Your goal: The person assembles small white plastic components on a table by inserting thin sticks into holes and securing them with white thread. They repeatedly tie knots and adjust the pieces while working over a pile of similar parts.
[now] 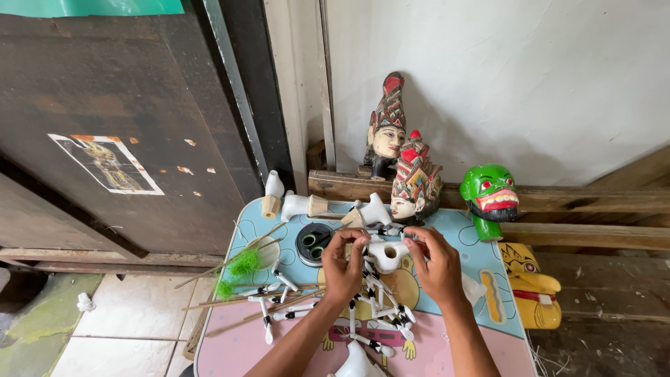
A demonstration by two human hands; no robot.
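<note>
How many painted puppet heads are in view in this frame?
4: a tall-crowned head leaning on the wall, a second crowned head in front of it, a green head to the right, and a yellow head beside the table. Others may be hidden.

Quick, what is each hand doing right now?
Left hand: fingers closed on the white puppet piece.
Right hand: fingers pinching the same piece's other side.

Behind the small pastel-printed table (488,279): 2 painted wooden puppet heads w/ tall red-patterned crowns (385,126) (414,178), 1 green grimacing mask head (489,195), 1 yellow carved head (530,285) at its right; on it approx. 4 unpainted white carved pieces (296,204).
</note>
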